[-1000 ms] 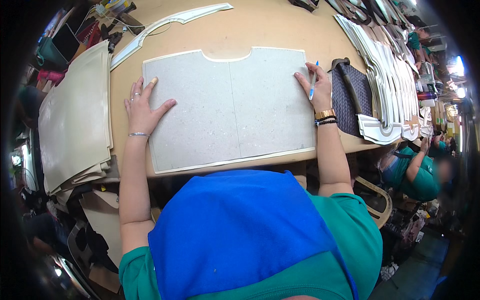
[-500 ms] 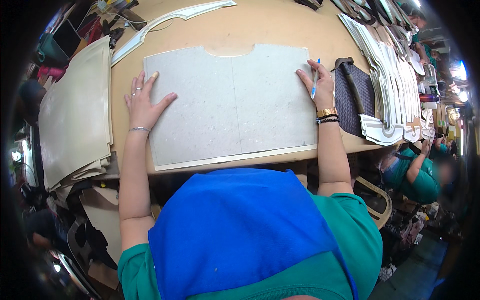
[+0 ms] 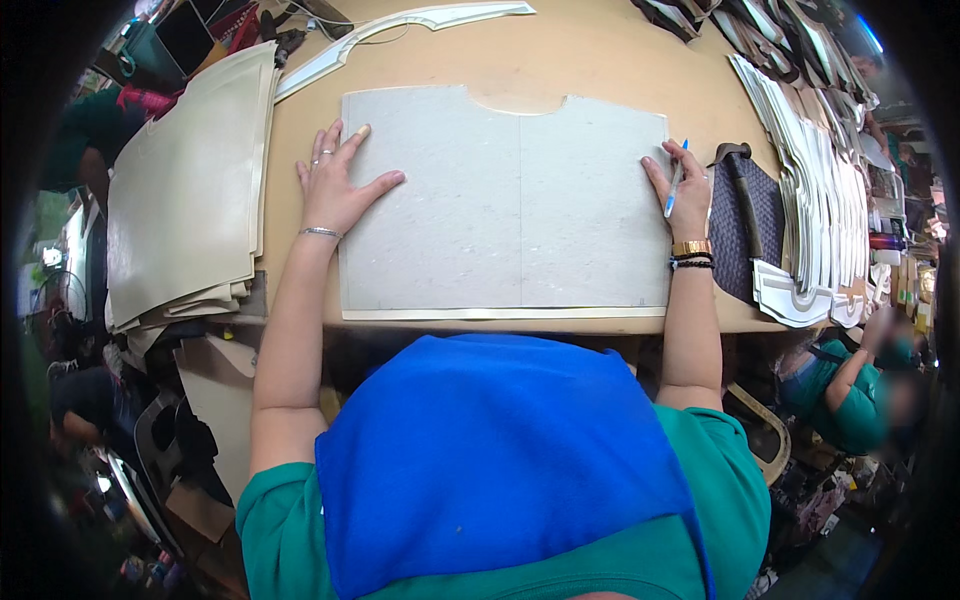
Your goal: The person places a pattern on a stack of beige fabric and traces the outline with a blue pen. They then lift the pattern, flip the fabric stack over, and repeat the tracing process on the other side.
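Note:
A grey board (image 3: pixel 440 210) with a curved notch in its far edge and a thin line down its middle lies in front of me. A cream sheet (image 3: pixel 500 313) shows as a narrow strip under its near edge. My left hand (image 3: pixel 338 185) is open, fingers spread, with the thumb resting on the board's left side. At the right edge, my right hand (image 3: pixel 685 205) holds a blue-and-white pen (image 3: pixel 673 185) between its fingers. The thumb of that hand touches the board's far right part.
Cream sheets (image 3: pixel 190 190) are stacked at the left. A long curved white piece (image 3: pixel 400 25) lies at the far left. On the right, a hammer (image 3: pixel 741 195) rests on a dark woven pad (image 3: pixel 768 220), beside stacked white cut pieces (image 3: pixel 825 190). People in green sit further right.
The whole scene has shifted right in the picture and turned slightly, as my view moved. My hands stay at the board's two sides, with the pen still in the right one.

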{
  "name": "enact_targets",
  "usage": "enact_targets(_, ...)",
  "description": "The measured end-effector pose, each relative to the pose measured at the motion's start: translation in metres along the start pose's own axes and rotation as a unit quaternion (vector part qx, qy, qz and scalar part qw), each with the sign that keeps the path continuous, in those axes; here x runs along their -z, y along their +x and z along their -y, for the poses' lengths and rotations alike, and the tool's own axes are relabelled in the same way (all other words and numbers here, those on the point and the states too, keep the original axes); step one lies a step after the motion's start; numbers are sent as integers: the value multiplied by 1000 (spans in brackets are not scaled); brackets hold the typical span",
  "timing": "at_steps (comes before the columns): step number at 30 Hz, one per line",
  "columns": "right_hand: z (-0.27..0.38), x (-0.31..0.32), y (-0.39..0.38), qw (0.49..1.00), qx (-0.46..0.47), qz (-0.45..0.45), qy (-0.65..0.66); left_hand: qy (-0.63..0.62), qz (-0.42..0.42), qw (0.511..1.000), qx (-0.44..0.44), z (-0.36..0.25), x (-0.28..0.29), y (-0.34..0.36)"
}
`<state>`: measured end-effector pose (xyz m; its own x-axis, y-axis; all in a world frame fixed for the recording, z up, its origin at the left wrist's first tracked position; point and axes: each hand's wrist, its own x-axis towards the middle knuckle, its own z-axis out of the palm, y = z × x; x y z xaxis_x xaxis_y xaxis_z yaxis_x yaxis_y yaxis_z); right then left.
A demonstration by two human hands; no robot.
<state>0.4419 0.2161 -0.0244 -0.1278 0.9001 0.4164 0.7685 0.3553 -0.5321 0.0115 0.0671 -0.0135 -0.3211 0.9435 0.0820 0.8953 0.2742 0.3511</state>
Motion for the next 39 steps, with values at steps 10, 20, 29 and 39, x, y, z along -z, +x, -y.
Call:
enact_targets(10,-4,1,1,1000,9,2,2,-4,4,1000,1,-2,-1,4)
enact_targets(20,-6,2,4,997,14,48,-54,173,50,979,-97,-7,14,19)
enact_targets(29,81,-14,-32,939,-26,4,343,225,269,933,-79,-53,58,31)
enact_targets(39,243,-68,-135,820,136,371,415,243,258,926,-130,-60,48,44)
